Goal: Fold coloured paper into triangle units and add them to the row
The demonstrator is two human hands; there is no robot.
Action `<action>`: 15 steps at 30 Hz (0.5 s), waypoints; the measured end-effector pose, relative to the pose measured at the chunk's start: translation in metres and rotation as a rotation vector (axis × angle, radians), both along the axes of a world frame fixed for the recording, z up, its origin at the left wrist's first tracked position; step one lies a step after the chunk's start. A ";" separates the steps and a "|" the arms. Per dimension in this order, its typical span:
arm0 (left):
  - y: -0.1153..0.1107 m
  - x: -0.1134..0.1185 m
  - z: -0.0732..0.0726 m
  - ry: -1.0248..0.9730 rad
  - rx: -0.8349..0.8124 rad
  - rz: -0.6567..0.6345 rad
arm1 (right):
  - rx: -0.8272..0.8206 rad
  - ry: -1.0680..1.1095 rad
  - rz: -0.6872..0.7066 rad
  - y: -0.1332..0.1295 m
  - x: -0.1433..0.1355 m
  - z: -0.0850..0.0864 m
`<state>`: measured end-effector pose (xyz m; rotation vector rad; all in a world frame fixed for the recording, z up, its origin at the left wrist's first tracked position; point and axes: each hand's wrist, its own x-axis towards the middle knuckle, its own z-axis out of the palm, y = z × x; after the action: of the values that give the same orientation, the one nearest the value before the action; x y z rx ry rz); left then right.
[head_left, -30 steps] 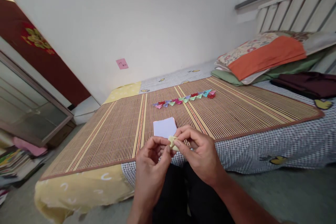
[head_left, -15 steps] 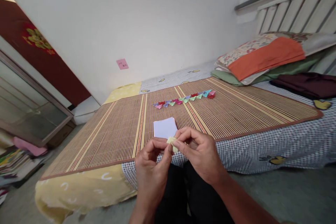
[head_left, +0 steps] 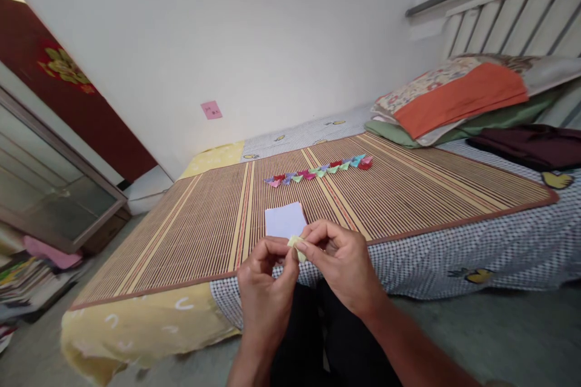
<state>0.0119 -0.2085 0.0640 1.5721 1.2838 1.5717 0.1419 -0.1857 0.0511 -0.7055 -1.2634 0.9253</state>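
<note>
Small pale-yellow folded paper (head_left: 297, 249) is just on the near side of the paper stack (head_left: 285, 219), raised off the mat (head_left: 190, 236); two-sided grip probably steadies its tiny folds. Left hand (head_left: 264, 293): thumb and index nipped together on the paper's left edge, other fingers curled. Right hand (head_left: 347, 269): thumb and index pinching its right side, no visible gap. Row of coloured folded pieces (head_left: 310, 175) lies beyond the stack and rightward, likely lined up there to leave the near side free.
</note>
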 end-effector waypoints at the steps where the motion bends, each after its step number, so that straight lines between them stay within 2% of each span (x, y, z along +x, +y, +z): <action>1: 0.000 0.000 -0.001 0.002 0.003 0.002 | -0.002 -0.001 -0.001 0.000 0.000 -0.001; 5: 0.002 0.000 -0.002 -0.030 -0.006 -0.002 | -0.010 0.008 -0.009 0.001 -0.001 -0.002; 7: 0.003 -0.001 -0.001 -0.108 -0.073 -0.027 | -0.005 -0.001 -0.019 0.002 0.001 -0.001; 11: 0.009 -0.007 0.004 -0.291 -0.255 -0.173 | 0.028 -0.027 -0.008 0.001 0.003 0.002; 15: 0.012 -0.012 0.006 -0.258 -0.295 -0.208 | 0.046 -0.063 -0.011 0.002 0.004 0.001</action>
<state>0.0001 -0.1970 0.0701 1.2320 1.1122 1.3359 0.1455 -0.1840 0.0522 -0.7093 -1.3314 0.8678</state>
